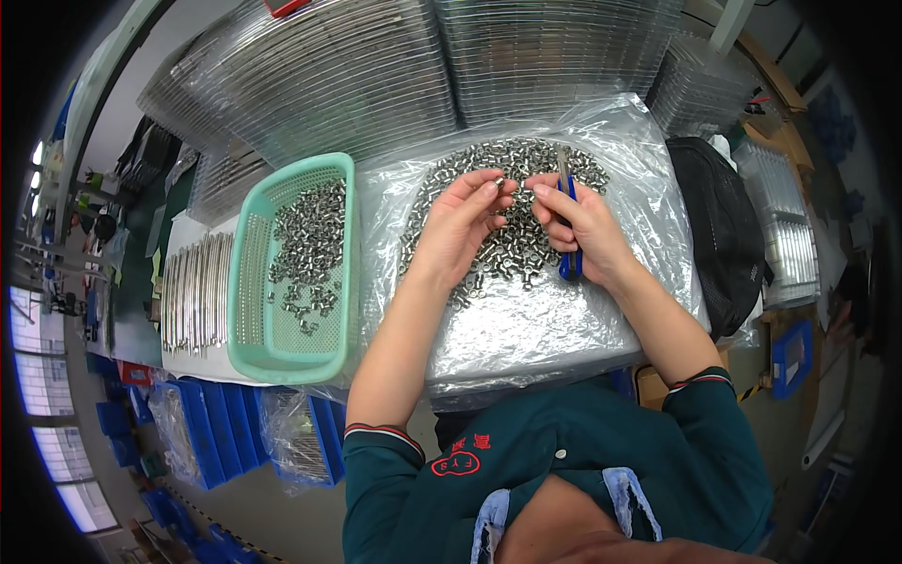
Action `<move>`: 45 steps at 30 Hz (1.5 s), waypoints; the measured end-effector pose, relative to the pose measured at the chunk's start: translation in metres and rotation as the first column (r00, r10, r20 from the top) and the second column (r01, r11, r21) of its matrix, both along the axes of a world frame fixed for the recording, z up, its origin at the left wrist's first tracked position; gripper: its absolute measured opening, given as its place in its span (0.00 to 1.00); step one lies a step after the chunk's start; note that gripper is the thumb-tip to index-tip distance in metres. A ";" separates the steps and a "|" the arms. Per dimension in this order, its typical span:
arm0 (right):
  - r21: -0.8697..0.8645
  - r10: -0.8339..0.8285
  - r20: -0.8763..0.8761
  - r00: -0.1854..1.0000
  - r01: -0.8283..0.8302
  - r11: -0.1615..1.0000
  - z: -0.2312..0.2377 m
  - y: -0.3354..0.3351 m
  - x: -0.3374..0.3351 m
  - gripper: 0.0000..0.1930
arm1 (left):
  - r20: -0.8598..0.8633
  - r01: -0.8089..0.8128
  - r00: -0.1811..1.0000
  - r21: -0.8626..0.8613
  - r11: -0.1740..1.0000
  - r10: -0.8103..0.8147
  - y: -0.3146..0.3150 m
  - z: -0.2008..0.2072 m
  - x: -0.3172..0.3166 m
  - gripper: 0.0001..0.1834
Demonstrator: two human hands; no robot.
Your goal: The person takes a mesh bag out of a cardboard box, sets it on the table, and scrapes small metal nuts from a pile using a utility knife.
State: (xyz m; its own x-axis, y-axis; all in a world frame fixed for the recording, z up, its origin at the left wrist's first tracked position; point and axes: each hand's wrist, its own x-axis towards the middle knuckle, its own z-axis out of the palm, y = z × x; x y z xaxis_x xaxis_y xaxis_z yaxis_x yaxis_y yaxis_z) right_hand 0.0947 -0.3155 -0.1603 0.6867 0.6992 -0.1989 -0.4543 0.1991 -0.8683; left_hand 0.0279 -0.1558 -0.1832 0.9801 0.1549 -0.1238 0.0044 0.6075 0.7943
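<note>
My left hand (463,224) is raised over a heap of small shiny metal fittings (512,249), thumb and forefinger pinched on a small metal fitting (499,183). Close beside it, my right hand (587,224) has a blue utility knife (569,264) tucked upright in its curled fingers, grey tip pointing away from me. The right thumb and forefinger also come together near the left fingertips; whether they hold a fitting is too small to tell. The heap spreads over clear plastic sheeting (498,348) on the table, partly hidden by both hands.
A pale green basket (241,310) with more fittings stands left of the sheeting. Beyond it lies a row of thin metal rods (197,296). Clear plastic trays (329,80) are stacked along the back. A black bag (719,235) lies at right; blue bins (221,428) sit below the table's left side.
</note>
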 end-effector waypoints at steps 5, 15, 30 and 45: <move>-0.029 0.085 -0.087 0.993 -0.088 0.996 -0.003 -0.001 0.002 0.12 | 0.184 -0.204 0.974 0.476 0.855 0.130 -0.013 0.000 0.000 0.13; 0.068 0.186 -0.278 0.942 -0.174 0.982 -0.011 -0.001 0.007 0.10 | 0.400 -0.430 0.902 0.786 0.444 0.164 -0.024 0.004 -0.004 0.21; 0.077 0.164 -0.285 0.945 -0.148 0.986 -0.011 -0.001 0.006 0.09 | 0.362 -0.361 0.928 0.829 0.428 0.081 -0.021 0.004 -0.004 0.08; 0.076 0.219 -0.293 0.931 -0.205 0.976 -0.011 0.001 0.007 0.13 | 0.396 -0.401 0.914 0.851 0.339 0.089 -0.023 0.002 -0.003 0.12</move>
